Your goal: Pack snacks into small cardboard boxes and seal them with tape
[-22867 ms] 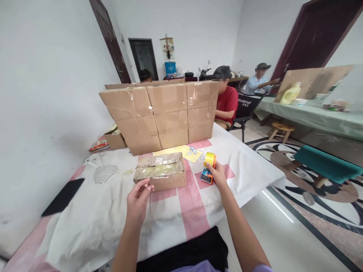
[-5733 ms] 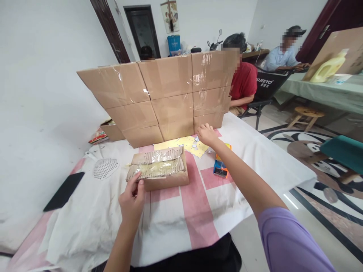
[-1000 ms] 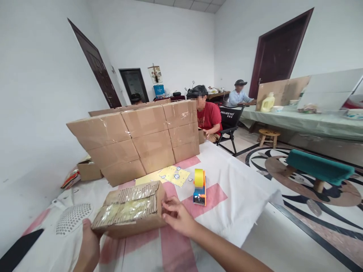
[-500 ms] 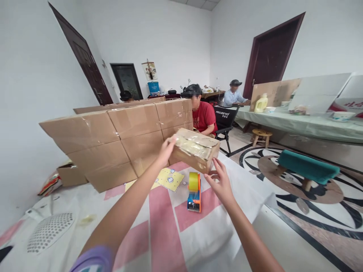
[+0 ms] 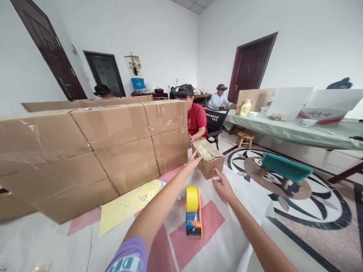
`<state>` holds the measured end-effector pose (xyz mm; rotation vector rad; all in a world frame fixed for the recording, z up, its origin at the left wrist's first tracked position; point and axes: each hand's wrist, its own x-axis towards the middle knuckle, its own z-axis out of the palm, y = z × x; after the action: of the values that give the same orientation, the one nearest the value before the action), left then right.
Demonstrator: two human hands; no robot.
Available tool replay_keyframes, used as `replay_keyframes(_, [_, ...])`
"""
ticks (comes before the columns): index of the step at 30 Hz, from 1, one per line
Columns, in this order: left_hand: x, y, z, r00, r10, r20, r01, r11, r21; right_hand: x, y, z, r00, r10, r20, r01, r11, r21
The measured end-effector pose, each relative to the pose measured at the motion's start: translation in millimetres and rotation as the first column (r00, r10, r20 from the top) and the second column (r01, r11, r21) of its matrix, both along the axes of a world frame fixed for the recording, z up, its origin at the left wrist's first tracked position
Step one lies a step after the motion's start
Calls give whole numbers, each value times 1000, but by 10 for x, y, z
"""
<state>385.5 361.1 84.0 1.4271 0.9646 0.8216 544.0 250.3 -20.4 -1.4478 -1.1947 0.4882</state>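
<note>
A small cardboard box [image 5: 211,166], with clear tape across its top, sits at the far right part of the cloth-covered table. My left hand [image 5: 195,160] grips its left side near the top edge; some fingertips are hidden. At the near face, my right hand [image 5: 224,186] touches the cardboard with its extended index finger, the thumb apart and the other fingers loosely bent. Between my forearms lies an orange and blue tape dispenser [image 5: 193,221] with a yellow roll of tape [image 5: 192,198].
Stacked, taped cardboard boxes [image 5: 121,139] form a wall along the table's left side. A yellow printed sheet [image 5: 121,207] lies before them. A person in a red shirt [image 5: 197,120] sits just beyond. A green bench [image 5: 286,170] stands on the floor at right.
The box has moved away from me, lowered and turned, its near face now toward me. My right hand has shifted from its corner to that face. The view has swung right.
</note>
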Motion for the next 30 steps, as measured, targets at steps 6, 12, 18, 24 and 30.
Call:
replay_keyframes(6, [-1859, -706, -362, 998, 57, 28, -58, 997, 51, 177, -118, 242, 972, -78, 222, 96, 993, -69])
replay_keyframes(12, [-4348, -1454, -457, 824, 565, -29, -554, 817, 159, -674, 165, 923, 805, 162, 571, -211, 977, 21])
replay_keyframes(18, [-5986, -1683, -469, 405, 912, -68, -857, 404, 321, -3340, -109, 1143, 371, 702, 608, -789, 583, -192])
replay_keyframes(24, [-6890, -1294, -567, 204, 966, -157, -861, 253, 440, -5483, -254, 484, 73, 920, 385, -929, 203, -310])
replay_keyframes(30, [-7514, -597, -578, 168, 962, -215, -810, 259, 526, -7082, 492, 154, 535, 844, -42, -838, 523, -155])
